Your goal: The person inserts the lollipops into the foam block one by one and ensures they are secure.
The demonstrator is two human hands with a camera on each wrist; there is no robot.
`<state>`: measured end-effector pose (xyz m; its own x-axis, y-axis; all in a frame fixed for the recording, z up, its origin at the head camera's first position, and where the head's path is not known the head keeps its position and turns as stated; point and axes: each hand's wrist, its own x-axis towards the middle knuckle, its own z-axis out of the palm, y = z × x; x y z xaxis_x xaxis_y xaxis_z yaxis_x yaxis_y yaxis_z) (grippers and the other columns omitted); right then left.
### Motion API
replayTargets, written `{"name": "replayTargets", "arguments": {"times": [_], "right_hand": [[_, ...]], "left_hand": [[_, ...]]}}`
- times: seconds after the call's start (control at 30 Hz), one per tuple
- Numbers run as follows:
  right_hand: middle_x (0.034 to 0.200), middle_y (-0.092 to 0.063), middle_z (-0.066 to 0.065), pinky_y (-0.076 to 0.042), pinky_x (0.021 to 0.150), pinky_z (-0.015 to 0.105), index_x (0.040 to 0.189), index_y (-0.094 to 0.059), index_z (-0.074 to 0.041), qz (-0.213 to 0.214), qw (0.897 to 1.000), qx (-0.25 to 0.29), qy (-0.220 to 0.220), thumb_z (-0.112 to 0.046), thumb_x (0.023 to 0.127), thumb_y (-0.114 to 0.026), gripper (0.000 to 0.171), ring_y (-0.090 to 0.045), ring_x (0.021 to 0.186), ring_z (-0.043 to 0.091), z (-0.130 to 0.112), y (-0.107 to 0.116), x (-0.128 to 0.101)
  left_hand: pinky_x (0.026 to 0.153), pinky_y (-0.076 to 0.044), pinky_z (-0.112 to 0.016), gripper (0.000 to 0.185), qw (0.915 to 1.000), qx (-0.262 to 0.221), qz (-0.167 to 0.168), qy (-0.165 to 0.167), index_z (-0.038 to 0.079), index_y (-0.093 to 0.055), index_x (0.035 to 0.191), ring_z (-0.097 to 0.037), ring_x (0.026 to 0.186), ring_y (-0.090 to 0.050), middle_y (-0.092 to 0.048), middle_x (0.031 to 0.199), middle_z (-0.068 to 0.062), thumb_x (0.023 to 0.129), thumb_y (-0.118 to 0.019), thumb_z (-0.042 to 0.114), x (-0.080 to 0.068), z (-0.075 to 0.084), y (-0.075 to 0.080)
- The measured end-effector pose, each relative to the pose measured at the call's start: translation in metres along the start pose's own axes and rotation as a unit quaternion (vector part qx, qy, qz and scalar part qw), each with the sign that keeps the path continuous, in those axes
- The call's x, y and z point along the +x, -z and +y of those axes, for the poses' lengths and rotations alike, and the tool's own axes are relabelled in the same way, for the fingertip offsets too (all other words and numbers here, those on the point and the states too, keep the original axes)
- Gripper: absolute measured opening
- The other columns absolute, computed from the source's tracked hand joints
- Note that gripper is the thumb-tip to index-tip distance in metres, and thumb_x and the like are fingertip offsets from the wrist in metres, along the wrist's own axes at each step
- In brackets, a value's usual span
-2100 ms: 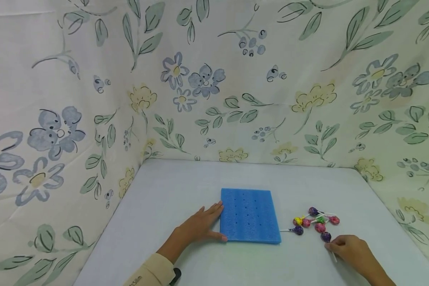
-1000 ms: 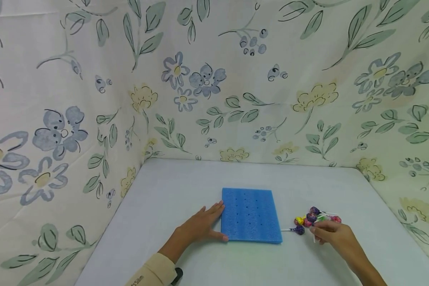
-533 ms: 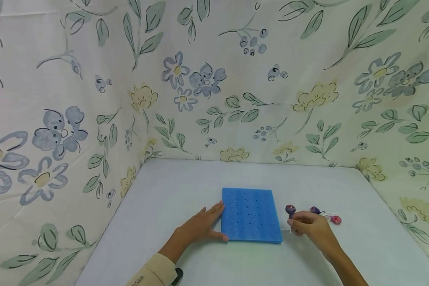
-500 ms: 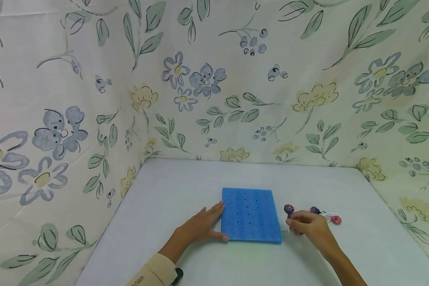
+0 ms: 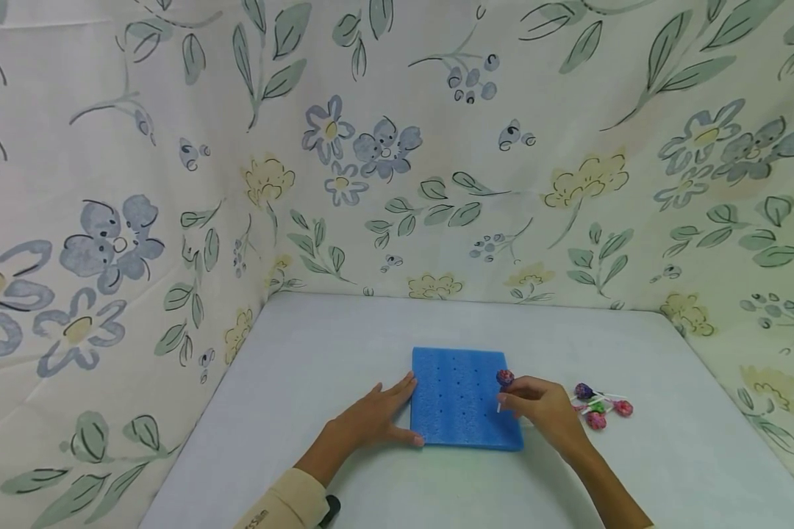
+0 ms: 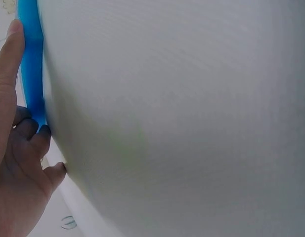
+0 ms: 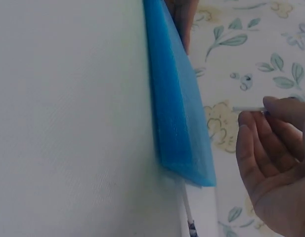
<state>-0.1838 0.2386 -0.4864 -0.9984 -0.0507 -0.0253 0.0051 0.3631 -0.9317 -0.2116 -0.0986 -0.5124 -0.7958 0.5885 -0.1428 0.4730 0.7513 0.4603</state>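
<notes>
Fingers (image 5: 511, 397) of the right hand (image 5: 544, 413) are pinching the white stick of a purple-pink lollipop (image 5: 505, 378), holding it upright over the right edge of the blue foam block (image 5: 459, 393); whether the stick's tip is touching the foam is not clear. The left hand (image 5: 370, 420) is lying flat with straight fingers, its fingertips and thumb pressing against the block's left edge. The block, dotted with small holes, is sitting on a pale bench (image 5: 344, 345). Floral cloth (image 5: 384, 162) is hanging around the bench on three sides. A few more lollipops (image 5: 598, 408) are lying just right of the right hand.
</notes>
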Motion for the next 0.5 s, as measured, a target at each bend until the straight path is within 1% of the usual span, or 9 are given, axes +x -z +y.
{"name": "replayTargets", "arguments": {"times": [0.23,0.5], "right_hand": [[0.100,-0.080,0.011,-0.065,0.077,0.027,0.104,-0.077,-0.001,-0.012,1.000,-0.004,0.027,-0.022,0.098,-0.079,0.022,-0.077,0.091,0.021,-0.005,-0.017,0.015],[0.098,-0.079,0.007,-0.065,0.075,0.028,0.106,-0.078,-0.005,-0.004,0.998,-0.039,0.042,-0.023,0.095,-0.081,0.021,-0.077,0.089,0.026,-0.009,-0.035,0.033]], "left_hand": [[0.132,-0.019,-0.056,0.115,1.0000,-0.001,0.000,-0.002,0.009,-0.022,0.170,-0.023,0.162,-0.024,-0.015,0.178,-0.004,0.087,-0.074,0.070,0.000,0.000,0.000],[0.132,-0.020,-0.055,0.114,1.0000,-0.002,-0.001,0.002,0.010,-0.023,0.170,-0.023,0.162,-0.026,-0.017,0.178,-0.004,0.087,-0.075,0.070,0.000,0.001,0.001]]}}
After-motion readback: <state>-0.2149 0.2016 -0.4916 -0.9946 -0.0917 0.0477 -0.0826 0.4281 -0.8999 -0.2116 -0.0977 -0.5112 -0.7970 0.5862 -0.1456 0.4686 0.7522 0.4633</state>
